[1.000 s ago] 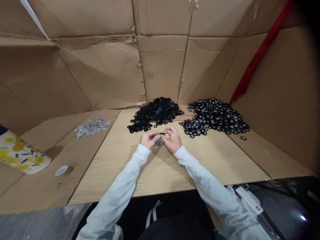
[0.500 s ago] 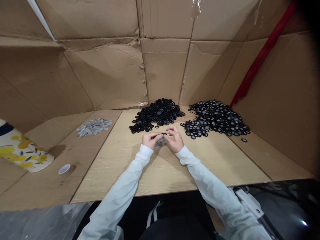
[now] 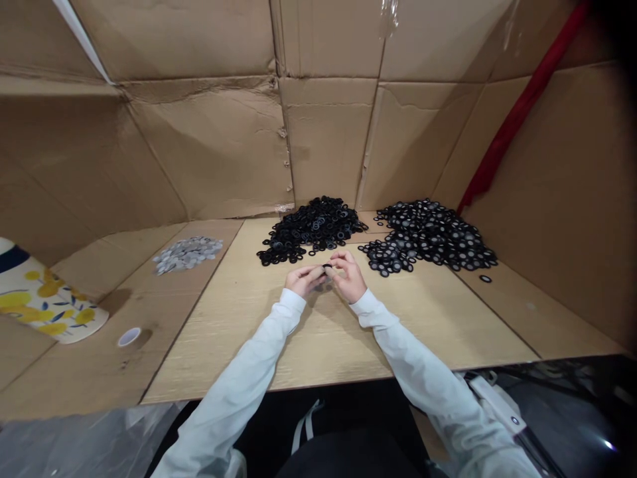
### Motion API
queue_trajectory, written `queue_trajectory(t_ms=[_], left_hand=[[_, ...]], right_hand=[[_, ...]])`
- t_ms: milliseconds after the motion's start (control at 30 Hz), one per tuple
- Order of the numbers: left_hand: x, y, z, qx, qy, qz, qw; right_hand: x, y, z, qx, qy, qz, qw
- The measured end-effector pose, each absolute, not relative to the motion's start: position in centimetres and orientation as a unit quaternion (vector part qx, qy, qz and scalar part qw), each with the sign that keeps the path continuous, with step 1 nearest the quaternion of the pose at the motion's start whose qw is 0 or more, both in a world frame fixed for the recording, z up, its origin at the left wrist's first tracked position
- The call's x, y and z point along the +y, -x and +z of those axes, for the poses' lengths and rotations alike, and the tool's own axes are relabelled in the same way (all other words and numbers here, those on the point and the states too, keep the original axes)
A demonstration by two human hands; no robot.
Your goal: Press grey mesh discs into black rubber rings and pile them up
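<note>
My left hand [image 3: 304,281] and my right hand [image 3: 350,280] meet above the middle of the light wooden table [image 3: 233,318]. Between their fingertips they pinch a small black rubber ring [image 3: 327,269]. Something pale may lie behind it, but my fingers mostly hide it. Just beyond my hands lies a heap of plain black rubber rings [image 3: 311,229]. To its right is a wider heap of black rings with grey centres [image 3: 428,236]. Silver-grey discs [image 3: 188,255] form a low heap further left.
Creased cardboard sheets [image 3: 323,139] line the back and sides and cover the table's side areas. A white tape roll [image 3: 129,337] and a yellow-flowered sheet [image 3: 44,299] lie at the left. A red strip [image 3: 517,113] runs up the right corner.
My hands have drawn slightly closer around the ring, and the pale shape below my fingers shows less. The view has shifted a little since the earliest frame.
</note>
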State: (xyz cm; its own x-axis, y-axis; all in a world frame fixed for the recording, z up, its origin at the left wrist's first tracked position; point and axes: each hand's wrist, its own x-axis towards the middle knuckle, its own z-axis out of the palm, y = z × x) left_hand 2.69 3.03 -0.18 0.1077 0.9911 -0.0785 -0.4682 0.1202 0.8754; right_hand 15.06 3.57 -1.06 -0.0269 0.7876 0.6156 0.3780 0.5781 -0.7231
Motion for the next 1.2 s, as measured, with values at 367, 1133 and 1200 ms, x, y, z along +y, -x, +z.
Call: queue_trajectory(t_ms=[367, 1133, 1200], left_hand=[[2.3, -2.9, -0.5, 0.258, -0.215, 0.426, 0.840], [7.3, 2.5, -2.1, 0.545, -0.657, 0.485, 0.189], [7.8, 4.3, -2.2, 0.565, -0.675, 0.461, 0.115]], right_hand=[[3.1, -14.2, -1.1, -0.672, 0.432, 0.221, 0.559], [5.6, -18.9, -0.8, -0.768, 0.568, -0.135, 0.262], [6.6, -20.9, -0.9, -0.698, 0.634, -0.136, 0.304]])
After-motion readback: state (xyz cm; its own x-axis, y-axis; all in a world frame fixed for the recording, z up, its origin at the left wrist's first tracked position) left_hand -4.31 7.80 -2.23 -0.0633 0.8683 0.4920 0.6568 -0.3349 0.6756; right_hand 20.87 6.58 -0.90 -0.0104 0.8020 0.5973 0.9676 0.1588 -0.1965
